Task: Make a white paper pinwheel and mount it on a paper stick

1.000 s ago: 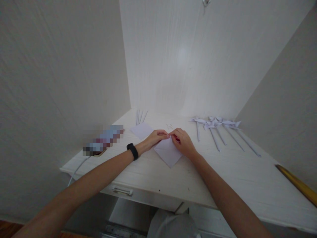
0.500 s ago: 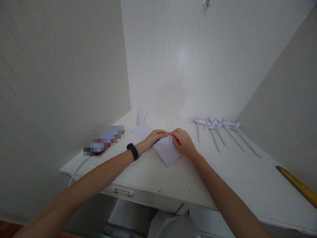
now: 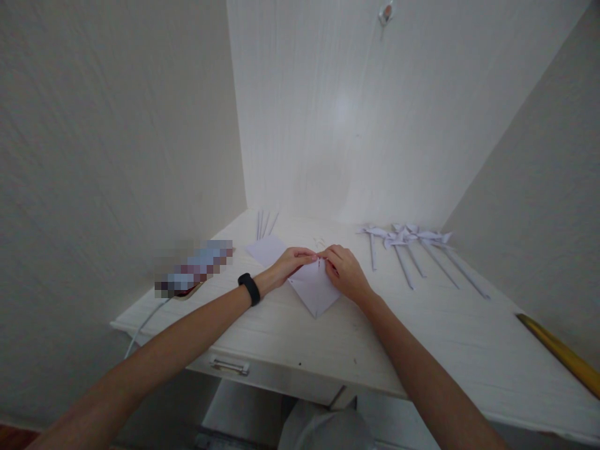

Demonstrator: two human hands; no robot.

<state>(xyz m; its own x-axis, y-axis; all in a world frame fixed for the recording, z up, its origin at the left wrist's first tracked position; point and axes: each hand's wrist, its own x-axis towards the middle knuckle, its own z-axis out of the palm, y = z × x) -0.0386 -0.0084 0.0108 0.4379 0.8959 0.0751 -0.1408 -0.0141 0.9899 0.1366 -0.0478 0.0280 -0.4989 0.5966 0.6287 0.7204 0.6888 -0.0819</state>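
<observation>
Fingers (image 3: 307,255) of both hands are pinched together at the far corner of the folded paper square (image 3: 313,289), w/ the tips nearly touching each other right at the top point; they're closed down on the paper's upper flap, not spread. The paper lies as a diamond on the tabletop (image 3: 422,325), near its middle, directly in front of the person, near corner pointing back toward the drawer handle (image 3: 229,365). Left hand (image 3: 289,264) comes in from the left, palm down, wrist low, black wristband (image 3: 249,288) just behind it; right hand (image 3: 347,273) comes in from the right, knuckles up, covering the paper's right edge. Both forearms stretch forward & converge, approx symmetric. To do this fold well, I'd judge: keep the lower layers flat against the tabletop, line the corners up exactly before pressing, then run a fingertip along the crease from the middle outward, so it doesn't skew. Whether something small is held between the tips can't be told; too tiny at this range. Beside the left hand lies a second paper sheet (image 3: 266,249), w/ thin paper sticks (image 3: 265,222) behind it; well to the right, a row of finished paper pinwheels (image 3: 407,240) on their sticks. A yellowish ruler-like strip (image 3: 560,354) sits at the far right edge.
</observation>
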